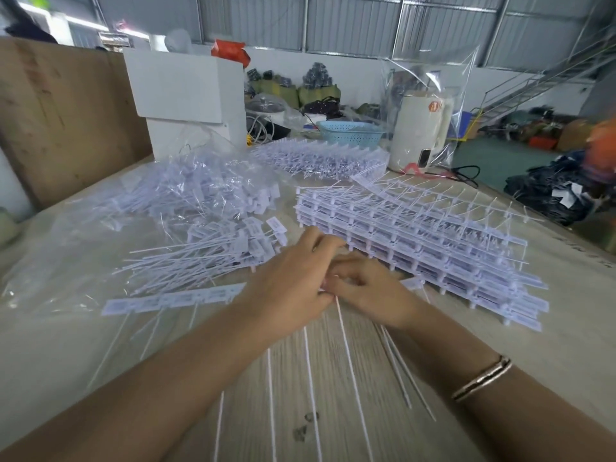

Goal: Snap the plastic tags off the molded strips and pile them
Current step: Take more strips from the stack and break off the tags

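Both hands meet over the pale wood-grain tabletop (333, 378). The left hand (293, 278) lies on top, fingers (325, 241) curled down; the right hand (370, 291) sits just beside and partly under it, fingers (346, 270) bent inward. They seem to pinch a white molded plastic tag strip (173, 300), though the exact hold is hidden. Its thin tails (350, 355) run back from the fingers. Just left of the fingers lies the pile of loose white tags (213, 251); just right, the stack of unbroken white strips (433, 238).
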`<state>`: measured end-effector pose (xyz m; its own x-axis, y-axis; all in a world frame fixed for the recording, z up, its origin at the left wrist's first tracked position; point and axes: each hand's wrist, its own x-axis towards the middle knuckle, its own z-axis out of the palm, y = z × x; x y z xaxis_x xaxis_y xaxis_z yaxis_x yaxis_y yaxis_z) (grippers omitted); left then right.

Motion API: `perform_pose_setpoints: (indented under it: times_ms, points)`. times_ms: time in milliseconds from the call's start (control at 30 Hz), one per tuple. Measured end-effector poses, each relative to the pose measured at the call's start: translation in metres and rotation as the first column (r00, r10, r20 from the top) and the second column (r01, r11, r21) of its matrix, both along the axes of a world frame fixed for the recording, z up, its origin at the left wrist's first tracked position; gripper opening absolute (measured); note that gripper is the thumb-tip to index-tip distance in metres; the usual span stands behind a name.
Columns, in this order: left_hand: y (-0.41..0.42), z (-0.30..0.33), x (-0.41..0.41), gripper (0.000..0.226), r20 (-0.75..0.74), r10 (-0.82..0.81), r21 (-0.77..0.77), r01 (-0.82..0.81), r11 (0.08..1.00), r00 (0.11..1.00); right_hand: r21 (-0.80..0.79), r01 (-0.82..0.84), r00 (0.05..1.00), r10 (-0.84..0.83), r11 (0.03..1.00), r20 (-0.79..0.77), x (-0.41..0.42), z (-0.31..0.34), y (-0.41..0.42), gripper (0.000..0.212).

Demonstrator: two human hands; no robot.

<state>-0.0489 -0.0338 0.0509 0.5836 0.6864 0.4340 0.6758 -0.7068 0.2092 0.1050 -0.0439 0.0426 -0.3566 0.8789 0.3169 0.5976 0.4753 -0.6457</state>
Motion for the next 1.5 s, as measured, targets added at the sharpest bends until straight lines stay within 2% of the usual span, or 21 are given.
perform_pose_setpoints:
  times_ms: [67,133,167,300,433,533,633,800,867,967,1033,1100,1200,1233,1300,1400,1433,1500]
  points:
    - [0.003,0.004,-0.002,0.051,-0.032,-0.022,-0.003,0.022,1.0,0.999,-0.075,0.03,0.986,-0.041,0.997,-0.159,0.007,0.001,0.002,0.024]
    - [0.005,0.006,-0.011,0.037,-0.066,-0.013,-0.008,0.012,1.0,0.998,-0.193,0.07,0.928,-0.135,0.979,-0.348,0.015,0.002,0.003,0.021]
    - [0.006,0.005,-0.017,0.029,-0.069,-0.011,-0.022,0.009,1.0,0.998,-0.241,0.081,0.909,-0.171,0.967,-0.381,0.02,0.001,0.004,0.022]
    - [0.002,-0.004,-0.027,0.02,-0.082,0.022,0.013,-0.021,1.0,0.996,-0.249,0.05,0.953,-0.121,0.967,-0.278,0.025,-0.002,0.005,0.026]
    - [-0.001,-0.006,-0.027,0.017,-0.032,0.04,0.089,-0.037,0.995,0.999,-0.197,-0.027,0.968,-0.023,0.98,-0.25,0.021,-0.003,0.004,0.014]
    - [0.0,-0.008,-0.028,0.022,-0.017,0.049,0.061,-0.048,0.997,0.999,-0.028,-0.027,0.981,0.022,0.999,-0.191,0.021,-0.004,0.007,0.006]
    - [0.0,-0.009,-0.029,0.024,0.009,0.05,0.062,-0.051,0.997,0.999,0.176,-0.024,0.997,0.037,0.984,-0.07,0.022,-0.006,0.009,0.01]
    - [0.001,-0.011,-0.03,0.023,0.0,0.031,0.096,-0.031,0.995,1.0,0.294,0.008,1.0,-0.002,0.956,-0.019,0.024,-0.009,0.008,0.016]
    - [0.001,-0.012,-0.03,0.025,-0.002,0.051,0.08,-0.051,0.995,0.999,0.292,0.046,0.999,-0.038,0.955,-0.031,0.022,-0.011,0.008,0.02]
    - [0.003,-0.014,-0.034,0.027,0.011,0.079,0.043,-0.079,0.996,0.997,0.191,0.157,0.972,-0.117,0.969,-0.206,0.028,-0.009,0.01,0.004]
    - [0.003,-0.013,-0.038,0.02,0.071,0.058,0.043,-0.061,0.997,0.996,0.116,0.183,0.951,-0.146,0.976,-0.273,0.036,-0.008,0.009,0.011]
    - [0.001,-0.01,-0.037,0.016,0.11,0.059,0.033,-0.063,0.997,0.992,0.094,0.16,0.977,-0.144,0.983,-0.159,0.041,-0.009,0.009,0.006]
    - [-0.003,-0.01,-0.031,0.02,0.113,0.089,0.019,-0.092,0.996,0.99,0.135,0.193,0.96,-0.216,0.972,0.177,0.041,-0.014,0.014,0.02]
    - [-0.004,-0.011,-0.03,0.024,0.11,0.098,0.022,-0.101,0.995,0.989,0.134,0.218,0.944,-0.244,0.967,0.222,0.04,-0.013,0.015,0.025]
    - [-0.006,-0.01,-0.027,0.034,0.108,0.109,0.02,-0.112,0.993,0.988,0.151,0.235,0.951,-0.259,0.96,0.166,0.035,-0.009,0.013,0.029]
    - [-0.007,-0.01,-0.024,0.043,0.103,0.111,0.024,-0.114,0.993,0.988,0.14,0.147,0.988,-0.14,0.979,-0.06,0.021,-0.007,0.006,0.023]
    - [-0.008,-0.011,-0.022,0.044,0.1,0.1,0.029,-0.103,0.994,0.99,0.114,0.105,0.993,-0.098,0.988,-0.067,0.015,-0.007,0.004,0.026]
    - [-0.009,-0.011,-0.02,0.042,0.088,0.065,0.025,-0.067,0.997,0.994,0.096,0.038,0.999,-0.04,0.995,0.019,0.006,-0.01,0.002,0.025]
